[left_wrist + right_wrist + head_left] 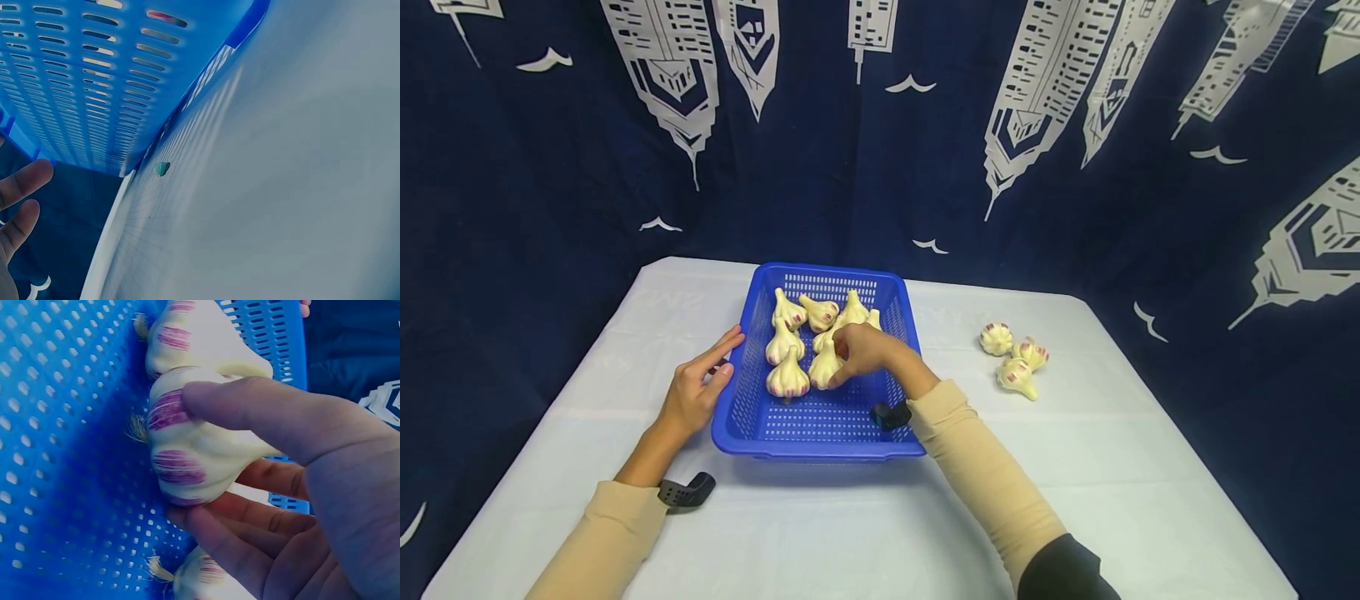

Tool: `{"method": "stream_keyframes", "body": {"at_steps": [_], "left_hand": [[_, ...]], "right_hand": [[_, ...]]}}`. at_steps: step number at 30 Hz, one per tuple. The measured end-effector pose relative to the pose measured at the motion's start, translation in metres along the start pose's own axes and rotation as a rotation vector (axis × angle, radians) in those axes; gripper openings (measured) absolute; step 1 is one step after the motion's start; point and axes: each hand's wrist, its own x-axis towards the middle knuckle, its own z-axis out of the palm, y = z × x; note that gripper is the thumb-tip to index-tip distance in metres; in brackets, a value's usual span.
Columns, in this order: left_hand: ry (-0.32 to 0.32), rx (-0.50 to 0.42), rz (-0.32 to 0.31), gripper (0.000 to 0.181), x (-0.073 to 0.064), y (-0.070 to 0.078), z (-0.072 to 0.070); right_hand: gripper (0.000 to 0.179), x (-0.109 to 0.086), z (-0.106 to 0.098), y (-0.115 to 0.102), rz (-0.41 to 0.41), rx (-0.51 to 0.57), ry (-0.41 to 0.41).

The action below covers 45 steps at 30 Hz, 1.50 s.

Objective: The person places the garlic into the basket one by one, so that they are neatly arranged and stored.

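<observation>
A blue plastic basket (pixel 820 451) with slotted walls stands on the white table, several garlic bulbs (pixel 787 377) grouped inside it. My right hand (pixel 874 350) reaches over the basket's right side and grips one garlic bulb (pixel 824 367) in the near part of the group. In the right wrist view, the thumb and fingers hold this purple-striped bulb (pixel 187 440) from both sides, with other bulbs beside it. My left hand (pixel 691 392) rests against the basket's left rim, its fingers extended. Two of its fingertips (pixel 28 178) show near the basket wall in the left wrist view.
Three more garlic bulbs (pixel 1017 377) lie together on the table to the right of the basket. A dark blue cloth (pixel 850 183) with white building shapes hangs behind the table. Each wrist wears a black camera strap (pixel 687 492).
</observation>
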Motion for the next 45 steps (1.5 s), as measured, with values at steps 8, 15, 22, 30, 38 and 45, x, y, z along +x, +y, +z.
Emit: {"method": "stream_keyframes", "body": {"at_steps": [8,15,22,30,38,45], "left_hand": [[0.004,0.001,-0.009,0.044,-0.0014,-0.0011,-0.0003],[0.007,0.006,-0.012,0.044,-0.0026,-0.0007,-0.0007],[0.005,0.008,-0.01,0.045,-0.0014,0.0006,-0.0008],[0.004,-0.001,-0.005,0.044,-0.0009,0.0002,-0.0004],[0.005,0.0,-0.012,0.044,-0.0003,0.001,-0.0001],[-0.002,0.003,-0.018,0.044,0.0,0.0012,0.0]], "right_hand": [[0.051,0.0021,0.0051,-0.0011,-0.013,-0.027,-0.027],[0.045,0.0026,0.0057,-0.0018,0.028,-0.041,-0.039],[0.054,0.0009,0.0034,-0.0019,0.088,-0.017,-0.047],[0.07,-0.001,0.0013,0.0007,0.095,0.02,-0.025],[0.068,-0.0018,-0.0005,0.0039,0.091,0.043,-0.004],[0.075,-0.004,-0.0022,0.0052,0.073,0.055,0.064]]}}
